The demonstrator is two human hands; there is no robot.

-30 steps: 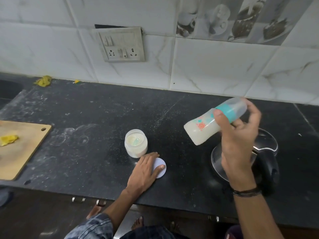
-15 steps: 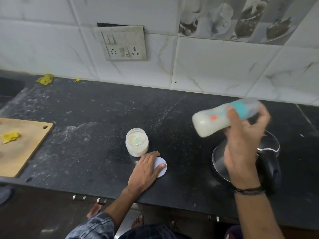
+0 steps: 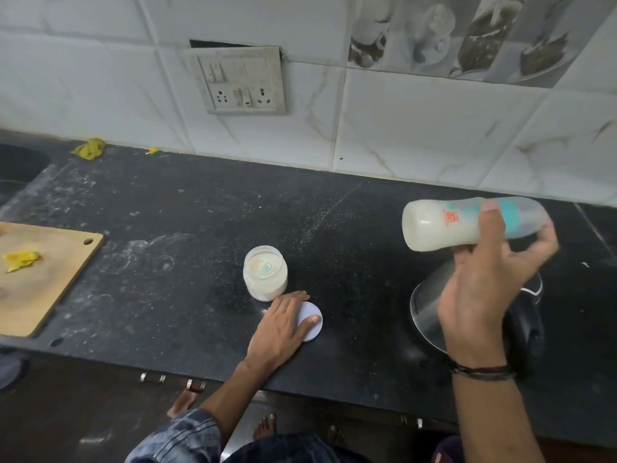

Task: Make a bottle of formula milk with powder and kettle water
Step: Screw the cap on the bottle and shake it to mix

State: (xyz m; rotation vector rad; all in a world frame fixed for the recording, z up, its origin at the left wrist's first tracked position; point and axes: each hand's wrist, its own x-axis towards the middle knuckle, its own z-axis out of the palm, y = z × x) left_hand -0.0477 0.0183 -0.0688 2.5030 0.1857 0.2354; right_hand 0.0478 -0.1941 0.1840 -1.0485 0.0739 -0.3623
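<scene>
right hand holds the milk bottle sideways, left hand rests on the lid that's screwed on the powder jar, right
No: in the head view the lid lies flat on the counter beside the open powder jar, under the left hand. The milk bottle part holds.

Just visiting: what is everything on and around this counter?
counter: one, black, across the view
kettle: one, black and silvery, right
bottle: one, milky with teal band, held sideways over kettle
jar: one, clear, powder inside, open, mid-counter
lid: one, white, beside jar
board: one, wooden, far left
scraps: three, yellow, one on board, two at counter's back
sockets: one panel, grey, on wall
left hand: one, flat on lid
right hand: one, grips bottle
</scene>
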